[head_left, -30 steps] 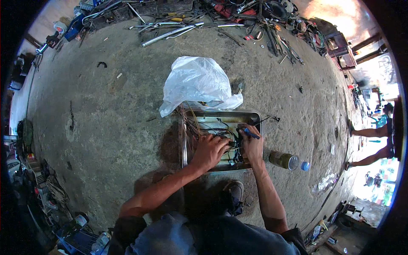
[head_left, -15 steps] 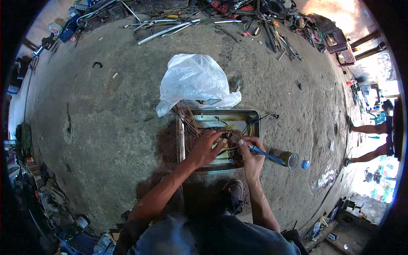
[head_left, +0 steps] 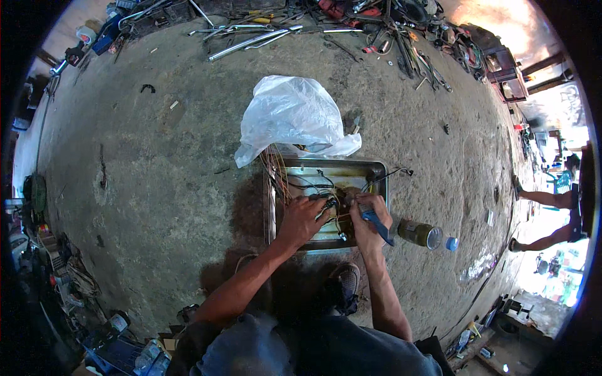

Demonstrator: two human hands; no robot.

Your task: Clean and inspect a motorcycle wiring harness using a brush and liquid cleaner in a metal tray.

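A shallow metal tray point(head_left: 271, 216) stands on the floor in front of me, with a wiring harness point(head_left: 301, 183) of thin coloured and black wires in it. My left hand point(head_left: 302, 219) is over the tray's left half, its fingers closed on a small dark connector point(head_left: 330, 202) of the harness. At the tray's right side my right hand point(head_left: 371, 216) grips a brush with a blue handle point(head_left: 379, 227). Its brownish head points toward the connector and is partly hidden by my fingers. A white plug point(head_left: 343, 237) on a wire lies near the tray's front edge.
A white plastic bag point(head_left: 291, 116) sits behind the tray, with wires running under it. Right of the tray lies a jar of yellowish liquid point(head_left: 417, 233) beside a blue cap point(head_left: 451, 243). Many hand tools point(head_left: 251, 37) lie along the far edge. Another person's legs point(head_left: 545, 219) show at far right.
The brush handle has swung from pointing out to the right to a steeper, foreshortened angle. My right hand has turned with it. The view has shifted slightly, and the white plug has come into sight.
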